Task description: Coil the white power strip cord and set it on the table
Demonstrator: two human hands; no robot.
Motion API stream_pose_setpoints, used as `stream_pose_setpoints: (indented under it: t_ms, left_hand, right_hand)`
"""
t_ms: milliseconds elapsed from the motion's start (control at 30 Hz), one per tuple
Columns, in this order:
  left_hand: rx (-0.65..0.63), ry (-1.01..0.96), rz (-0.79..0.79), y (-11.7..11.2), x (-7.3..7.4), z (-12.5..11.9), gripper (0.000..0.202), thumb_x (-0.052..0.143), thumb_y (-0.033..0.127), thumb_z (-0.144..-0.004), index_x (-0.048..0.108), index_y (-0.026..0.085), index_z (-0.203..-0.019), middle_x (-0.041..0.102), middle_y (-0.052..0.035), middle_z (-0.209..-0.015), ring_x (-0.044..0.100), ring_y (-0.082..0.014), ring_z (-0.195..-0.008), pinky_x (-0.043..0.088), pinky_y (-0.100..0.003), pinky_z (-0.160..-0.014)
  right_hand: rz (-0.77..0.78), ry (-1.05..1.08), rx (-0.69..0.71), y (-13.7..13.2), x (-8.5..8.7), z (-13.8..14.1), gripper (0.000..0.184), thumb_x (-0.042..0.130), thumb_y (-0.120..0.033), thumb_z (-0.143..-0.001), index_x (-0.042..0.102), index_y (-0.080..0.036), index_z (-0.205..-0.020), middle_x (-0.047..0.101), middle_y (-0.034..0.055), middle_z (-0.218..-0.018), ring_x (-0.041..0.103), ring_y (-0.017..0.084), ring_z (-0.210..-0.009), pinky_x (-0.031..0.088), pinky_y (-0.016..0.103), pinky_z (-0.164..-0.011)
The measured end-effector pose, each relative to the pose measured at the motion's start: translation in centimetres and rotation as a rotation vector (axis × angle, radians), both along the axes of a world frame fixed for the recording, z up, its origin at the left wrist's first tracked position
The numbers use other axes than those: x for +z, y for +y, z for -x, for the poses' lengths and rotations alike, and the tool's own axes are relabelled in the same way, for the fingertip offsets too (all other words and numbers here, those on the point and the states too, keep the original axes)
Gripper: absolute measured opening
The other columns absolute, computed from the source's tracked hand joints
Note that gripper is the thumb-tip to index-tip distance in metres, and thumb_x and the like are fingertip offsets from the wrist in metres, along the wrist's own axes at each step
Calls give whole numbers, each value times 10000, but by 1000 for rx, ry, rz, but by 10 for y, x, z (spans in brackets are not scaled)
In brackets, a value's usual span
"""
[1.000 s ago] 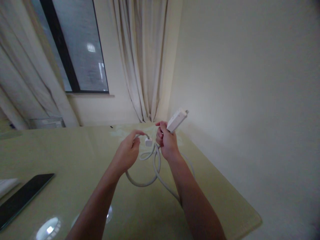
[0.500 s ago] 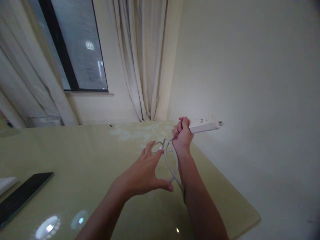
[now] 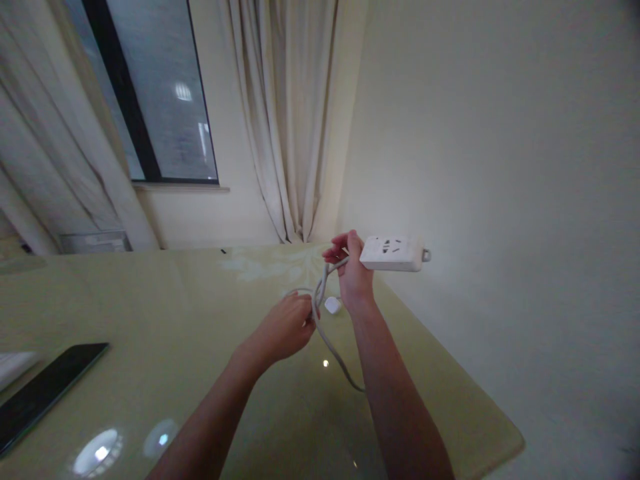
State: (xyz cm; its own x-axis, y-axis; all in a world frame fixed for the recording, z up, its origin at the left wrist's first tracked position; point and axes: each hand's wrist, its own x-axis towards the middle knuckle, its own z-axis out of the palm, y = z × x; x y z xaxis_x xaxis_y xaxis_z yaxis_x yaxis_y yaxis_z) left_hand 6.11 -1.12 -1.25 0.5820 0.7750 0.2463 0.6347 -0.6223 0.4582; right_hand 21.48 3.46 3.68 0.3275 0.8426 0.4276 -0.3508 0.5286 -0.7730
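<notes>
A white power strip is held above the far right of the table, its socket face turned up and a small metal loop at its outer end. My right hand grips the strip's inner end, the fingers curled loosely near the grey cable. My left hand is closed around that cable, which forms a loop between both hands and trails down behind my right forearm. Just right of my left fingers is a white plug; whether it touches the table cannot be made out.
The glossy yellow-green table ends at a rounded right corner beside a bare wall. A flat black object and part of a white one lie at the left. Curtains and a window stand behind.
My left hand has gone from spread fingers to closed on the cable. My right hand and the power strip have shifted slightly left, the strip's socket face showing more. The plug has come into clearer view.
</notes>
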Motion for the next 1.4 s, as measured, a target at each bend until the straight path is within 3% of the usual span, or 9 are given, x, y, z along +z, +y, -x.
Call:
stream_pose_setpoints:
  t_ms: [67, 167, 267, 333, 400, 700, 1000, 1200, 1400]
  left_hand:
    - [-8, -96, 88, 7, 2, 6, 175, 507, 193, -897, 669, 214, -832, 733, -77, -869, 694, -250, -862, 513, -378, -825]
    - [70, -345, 111, 12, 7, 15, 219, 489, 292, -948, 633, 217, -800, 707, -42, -793, 658, -223, -774, 495, -342, -756]
    - [199, -542, 67, 12, 13, 21, 255, 489, 371, -966, 653, 209, -857, 677, -27, -782, 626, -218, -759, 487, -327, -721]
    - [212, -573, 47, 12, 18, 25, 292, 487, 411, -977, 665, 204, -872, 665, -23, -779, 612, -214, -753, 477, -316, -704]
    - [209, -570, 27, 14, 21, 32, 332, 500, 454, -979, 671, 202, -847, 672, -27, -782, 610, -214, -758, 470, -312, -708]
    - [321, -513, -43, 21, 38, 78, 351, 606, 514, -886, 759, 218, -776, 662, -23, -678, 574, -213, -685, 429, -297, -638]
    - [429, -503, -92, 18, 46, 101, 389, 591, 542, -867, 760, 209, -756, 696, -30, -680, 589, -204, -678, 426, -285, -613]
    - [508, -523, -119, 24, 41, 121, 409, 592, 570, -836, 747, 196, -780, 680, -24, -678, 572, -188, -658, 416, -278, -593]
    - [789, -540, -307, 29, 30, 140, 389, 580, 556, -864, 732, 201, -815, 608, 2, -636, 519, -172, -620, 359, -282, -585]
  right_hand:
    - [4, -115, -20, 5, -5, 0, 453, 676, -648, -884, 676, -207, -785, 658, -8, -762, 667, 137, -721, 524, 259, -666]
    - [38, -280, -46, 10, -13, -1, 328, 761, -528, -840, 718, -208, -782, 697, -7, -782, 635, 133, -748, 494, 244, -681]
    - [80, -299, 120, 11, -18, 2, 264, 840, -448, -765, 734, -215, -833, 706, -22, -739, 579, 115, -649, 450, 223, -598]
    - [97, -249, 259, 11, -19, 6, 290, 854, -448, -748, 741, -211, -872, 728, -9, -749, 581, 110, -615, 461, 223, -579]
    - [93, -201, 274, 10, -20, 12, 303, 856, -453, -749, 752, -199, -878, 750, 14, -761, 621, 117, -632, 498, 233, -607]
    - [44, -137, 49, 2, -18, 36, 261, 821, -441, -787, 769, -201, -878, 778, 32, -764, 649, 132, -641, 520, 266, -642]
    - [11, 151, -356, 21, -11, -24, 320, 853, -421, -735, 723, -178, -898, 728, -14, -727, 596, 95, -609, 491, 229, -608]
    - [-116, 255, -653, 19, -5, -48, 233, 772, -396, -847, 681, -203, -941, 672, -35, -770, 618, 98, -663, 528, 239, -654]
    - [-133, 518, -664, 14, 4, -67, 77, 700, -227, -897, 647, -234, -953, 638, -59, -772, 618, 75, -680, 513, 195, -660]
